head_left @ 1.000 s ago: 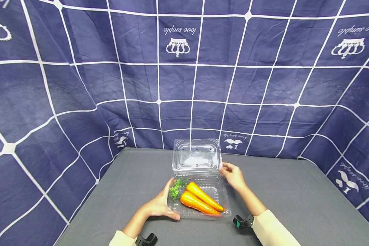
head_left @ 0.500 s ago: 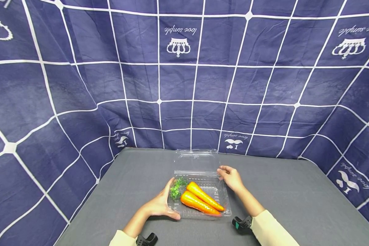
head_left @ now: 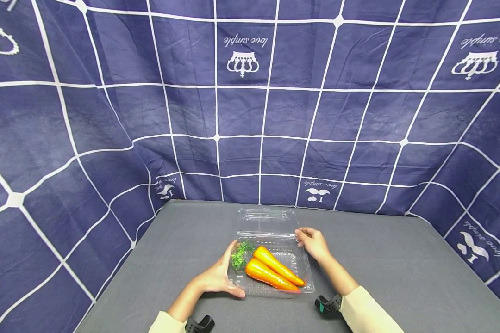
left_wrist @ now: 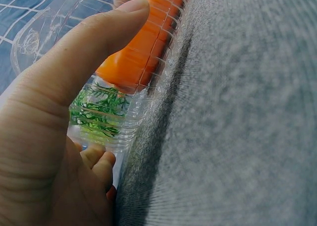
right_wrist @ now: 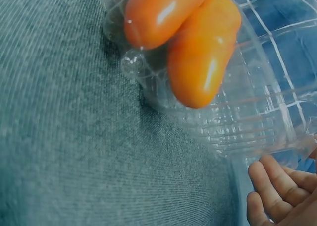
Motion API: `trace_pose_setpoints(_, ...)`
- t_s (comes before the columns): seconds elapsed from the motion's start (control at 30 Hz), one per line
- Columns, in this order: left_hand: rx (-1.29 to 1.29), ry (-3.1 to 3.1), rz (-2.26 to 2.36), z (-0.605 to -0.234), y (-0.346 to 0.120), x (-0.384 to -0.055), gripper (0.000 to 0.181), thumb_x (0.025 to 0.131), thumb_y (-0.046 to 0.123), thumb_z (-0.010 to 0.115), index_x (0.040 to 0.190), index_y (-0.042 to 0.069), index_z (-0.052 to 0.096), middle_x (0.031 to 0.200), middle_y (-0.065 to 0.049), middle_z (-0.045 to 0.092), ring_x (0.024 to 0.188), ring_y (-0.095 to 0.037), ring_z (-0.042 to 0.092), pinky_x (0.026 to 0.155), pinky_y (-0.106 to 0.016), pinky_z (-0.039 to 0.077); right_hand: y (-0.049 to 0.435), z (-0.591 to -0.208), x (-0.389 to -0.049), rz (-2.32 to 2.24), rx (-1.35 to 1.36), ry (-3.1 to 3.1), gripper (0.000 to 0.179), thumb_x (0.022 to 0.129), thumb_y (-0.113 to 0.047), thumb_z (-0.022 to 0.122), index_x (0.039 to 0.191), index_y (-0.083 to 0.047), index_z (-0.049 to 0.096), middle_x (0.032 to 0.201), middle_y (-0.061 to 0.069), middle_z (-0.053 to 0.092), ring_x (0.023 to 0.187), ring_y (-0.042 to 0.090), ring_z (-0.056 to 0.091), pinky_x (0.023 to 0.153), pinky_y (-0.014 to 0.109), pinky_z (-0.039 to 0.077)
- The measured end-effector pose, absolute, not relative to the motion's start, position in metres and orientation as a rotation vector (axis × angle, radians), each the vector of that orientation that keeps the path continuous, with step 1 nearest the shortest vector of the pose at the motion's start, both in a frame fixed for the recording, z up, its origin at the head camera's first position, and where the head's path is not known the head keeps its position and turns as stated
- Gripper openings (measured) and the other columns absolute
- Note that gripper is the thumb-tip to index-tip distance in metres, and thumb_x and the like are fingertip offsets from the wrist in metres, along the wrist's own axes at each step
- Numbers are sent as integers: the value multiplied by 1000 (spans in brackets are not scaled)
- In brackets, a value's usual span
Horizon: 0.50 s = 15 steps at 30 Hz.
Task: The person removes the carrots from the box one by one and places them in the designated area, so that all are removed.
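A clear plastic clamshell box (head_left: 271, 289) rests on the grey table, its lid (head_left: 268, 222) folded back toward the curtain. Two orange carrots (head_left: 275, 266) lie slantwise in the base, their green leafy tops (head_left: 241, 254) at the left. My left hand (head_left: 218, 275) grips the base's left side, thumb at the front corner and fingers toward the back. In the left wrist view its thumb (left_wrist: 99, 37) lies across the clear wall. At the hinge's right end, my right hand (head_left: 313, 243) pinches the plastic edge; the right wrist view mostly cuts off that pinch.
A grey cloth-covered table (head_left: 400, 259) extends to both sides of the box. Behind and beside it hangs a blue curtain (head_left: 358, 111) with white grid lines. Black wrist straps (head_left: 328, 304) sit below both hands.
The lid has swung down from tilted up to lying nearly flat at the back. My right hand moved slightly left and down with it; my left hand stayed on the base.
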<state>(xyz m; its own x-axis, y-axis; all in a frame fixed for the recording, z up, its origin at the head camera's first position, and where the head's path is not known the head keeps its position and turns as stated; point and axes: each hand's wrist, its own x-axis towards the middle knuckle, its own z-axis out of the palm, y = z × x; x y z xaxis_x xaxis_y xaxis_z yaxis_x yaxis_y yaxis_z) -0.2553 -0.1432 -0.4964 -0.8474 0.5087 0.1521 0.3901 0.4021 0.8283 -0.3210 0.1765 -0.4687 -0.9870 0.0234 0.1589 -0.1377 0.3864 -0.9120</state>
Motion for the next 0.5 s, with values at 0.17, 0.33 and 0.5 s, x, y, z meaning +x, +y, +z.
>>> trace_pose_setpoints(0.17, 815, 2522, 1437, -497, -143, -255, 138, 57, 28, 96, 153, -3, 3, 155, -23, 23, 142, -39, 22, 110, -61, 20, 180, -470, -315, 1658, 177, -2434, 44, 91, -26, 66, 107, 15, 62, 79, 11, 70, 61, 15, 64, 57, 24, 47)
trace_pose_setpoints(0.33, 817, 2533, 1426, -496, -142, -255, 138, 56, 26, 96, 153, -3, 2, 155, -24, 23, 142, -41, 22, 110, -62, 20, 184, -467, -312, 1599, 72, -2472, 44, 88, -26, 71, 111, 11, 63, 86, 12, 70, 71, 14, 62, 62, 25, 47)
trace_pose_setpoints(0.5, 813, 2529, 1426, -495, -143, -254, 138, 57, 25, 96, 153, -2, 2, 156, -23, 22, 142, -40, 21, 110, -61, 19, 184, -461, -313, 1553, 5, -2455, 36, 89, -17, 71, 113, 9, 64, 94, 14, 70, 75, 10, 60, 65, 20, 46)
